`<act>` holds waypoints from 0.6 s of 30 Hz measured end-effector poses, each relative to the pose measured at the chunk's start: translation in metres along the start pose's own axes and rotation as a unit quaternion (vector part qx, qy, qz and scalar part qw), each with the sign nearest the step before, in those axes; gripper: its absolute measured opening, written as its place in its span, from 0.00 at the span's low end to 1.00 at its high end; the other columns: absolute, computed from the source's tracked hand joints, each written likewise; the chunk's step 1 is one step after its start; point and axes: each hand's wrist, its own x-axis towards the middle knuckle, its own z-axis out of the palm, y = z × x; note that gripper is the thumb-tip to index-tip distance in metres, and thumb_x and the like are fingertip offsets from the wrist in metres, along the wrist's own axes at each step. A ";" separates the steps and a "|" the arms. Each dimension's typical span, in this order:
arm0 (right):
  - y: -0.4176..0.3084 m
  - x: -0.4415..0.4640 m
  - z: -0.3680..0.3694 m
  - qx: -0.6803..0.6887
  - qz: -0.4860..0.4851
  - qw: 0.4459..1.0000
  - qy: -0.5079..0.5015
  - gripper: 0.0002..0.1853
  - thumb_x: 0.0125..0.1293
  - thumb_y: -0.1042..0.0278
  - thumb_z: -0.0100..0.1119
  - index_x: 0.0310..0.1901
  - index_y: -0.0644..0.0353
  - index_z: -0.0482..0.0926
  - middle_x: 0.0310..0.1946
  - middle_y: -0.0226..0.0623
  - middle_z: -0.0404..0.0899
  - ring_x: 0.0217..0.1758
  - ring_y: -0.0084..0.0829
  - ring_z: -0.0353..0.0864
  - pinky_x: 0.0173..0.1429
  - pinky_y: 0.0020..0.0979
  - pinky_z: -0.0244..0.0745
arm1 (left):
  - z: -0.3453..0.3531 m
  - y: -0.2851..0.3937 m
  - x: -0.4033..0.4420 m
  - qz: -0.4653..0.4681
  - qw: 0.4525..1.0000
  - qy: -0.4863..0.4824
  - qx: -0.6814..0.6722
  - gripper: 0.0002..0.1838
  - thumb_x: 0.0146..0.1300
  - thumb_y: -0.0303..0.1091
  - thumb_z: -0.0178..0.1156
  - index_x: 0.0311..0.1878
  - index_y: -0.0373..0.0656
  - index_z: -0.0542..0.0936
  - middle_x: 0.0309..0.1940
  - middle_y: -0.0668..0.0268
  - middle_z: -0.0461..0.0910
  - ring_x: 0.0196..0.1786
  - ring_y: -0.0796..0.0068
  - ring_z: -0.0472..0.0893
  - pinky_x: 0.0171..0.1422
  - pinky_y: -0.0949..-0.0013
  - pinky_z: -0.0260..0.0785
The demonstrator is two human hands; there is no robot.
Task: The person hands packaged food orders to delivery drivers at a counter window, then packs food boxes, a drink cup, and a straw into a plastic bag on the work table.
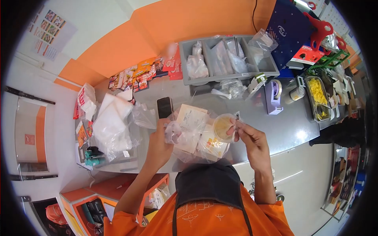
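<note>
Bag [185,157] of clear film sits before the person at the counter's [289,133] near edge, spread crosswise; the pale box [192,120] inside points lengthwise away from the body. The film should handle soft, slippery and light, best held by gathered sides. The left hand [160,138] grips one; the right hand [252,141] pinches a round tub [223,126] at its rim, perhaps with film, though glare obscures this.

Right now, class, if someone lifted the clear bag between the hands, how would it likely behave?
The clear bag would likely be floppy, as its thin film creases and crumples. It may hold some shape where the flat, pale package shows through. It could feel slippery, since the plastic looks glossy.
</note>
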 end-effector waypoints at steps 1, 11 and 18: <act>0.003 -0.002 0.007 -0.004 -0.009 1.000 -0.007 0.17 0.73 0.82 0.44 0.58 0.72 0.79 0.39 0.40 0.84 0.36 0.23 0.70 0.47 0.24 0.70 | 0.002 0.003 -0.002 0.016 1.000 0.026 0.008 0.23 0.65 0.31 0.68 0.57 0.41 0.67 0.33 0.62 0.83 0.35 0.70 0.84 0.39 0.68 0.74; 0.008 0.005 0.053 -0.102 -0.083 0.988 -0.078 0.13 0.65 0.87 0.46 0.43 0.73 0.81 0.29 0.41 0.83 0.20 0.23 0.73 0.28 0.28 0.73 | 0.012 0.051 0.010 -0.194 0.830 -0.094 -0.515 0.25 0.67 0.23 0.62 0.63 0.41 0.62 0.47 0.58 0.80 0.50 0.70 0.80 0.43 0.65 0.75; 0.002 0.004 0.067 -0.194 -0.142 0.969 -0.049 0.10 0.61 0.85 0.53 0.41 0.72 0.82 0.29 0.52 0.81 0.30 0.47 0.81 0.37 0.40 0.76 | 0.031 0.065 -0.013 -0.079 0.896 -0.006 -0.437 0.38 0.66 0.19 0.63 0.70 0.44 0.50 0.52 0.53 0.78 0.61 0.69 0.77 0.64 0.66 0.73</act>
